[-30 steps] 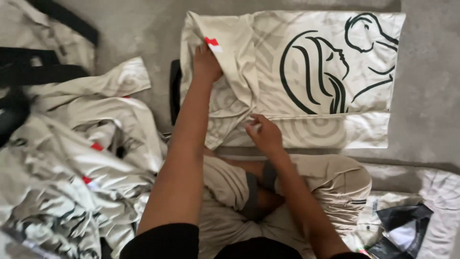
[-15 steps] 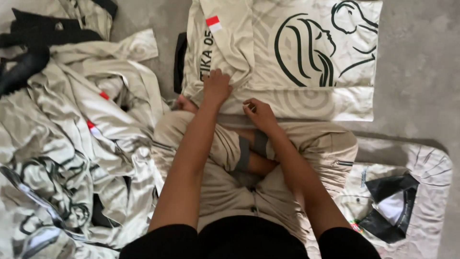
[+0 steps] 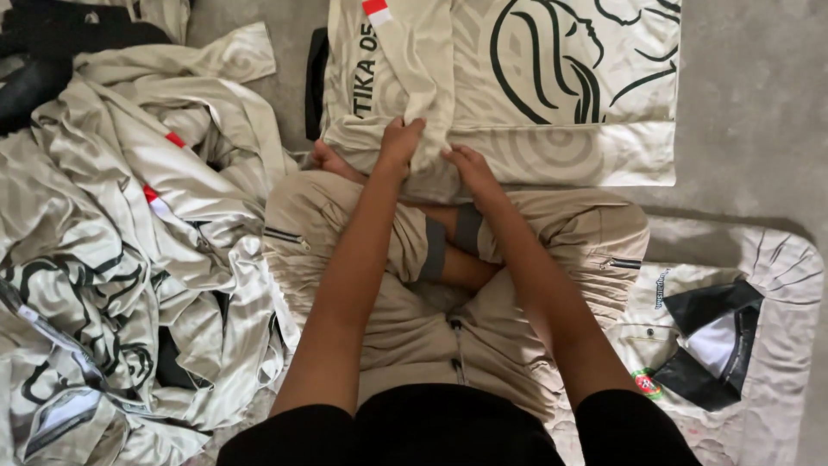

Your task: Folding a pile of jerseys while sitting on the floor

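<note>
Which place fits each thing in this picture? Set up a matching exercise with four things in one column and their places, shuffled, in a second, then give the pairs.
Things
1. spread cream shirt
2. pile of crumpled shirts
3. folded shirt with black collar
4. hands: left hand, right hand

Places
A. heaped on the person's left
B. gripping the spread shirt's near hem
C. flat on the floor ahead of the knees
D. beside the person's right knee

Pairs: 1-C, 2-A, 3-D, 4-B
</note>
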